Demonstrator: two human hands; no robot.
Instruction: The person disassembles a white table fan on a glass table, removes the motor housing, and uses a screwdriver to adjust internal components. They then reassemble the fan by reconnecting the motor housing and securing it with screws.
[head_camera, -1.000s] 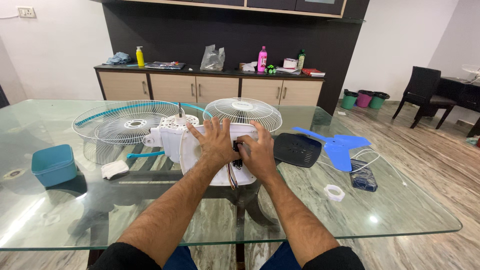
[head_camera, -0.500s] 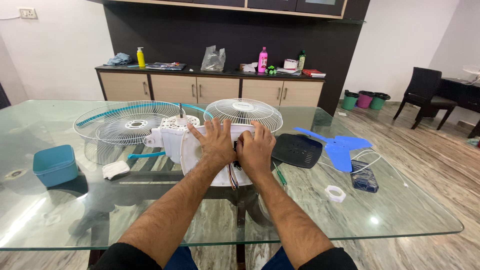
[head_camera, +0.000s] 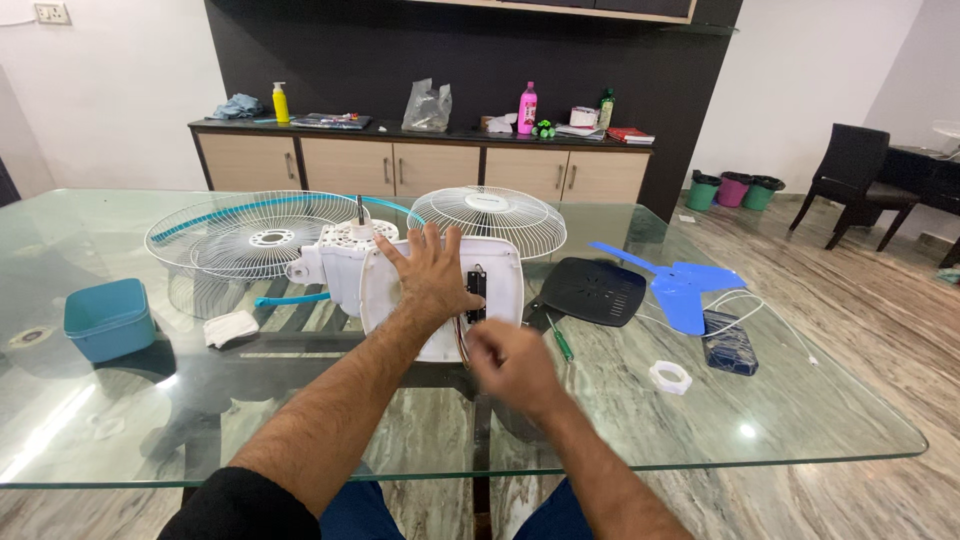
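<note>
left hand (head_camera: 432, 280) flat, fingers spread, on white fan housing (head_camera: 400, 300) atop glass table (head_camera: 700, 420); right hand (head_camera: 515, 365) blurred nearby, seemingly curled, grip unclear.

glossy glass table (head_camera: 700, 440), white plastic fan housing (head_camera: 500, 270)

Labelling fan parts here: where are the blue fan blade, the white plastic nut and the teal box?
blue fan blade (head_camera: 688, 290), head view, on its hub.
white plastic nut (head_camera: 669, 377), head view, on its ring.
teal box (head_camera: 108, 318), head view, on its front wall.
</note>
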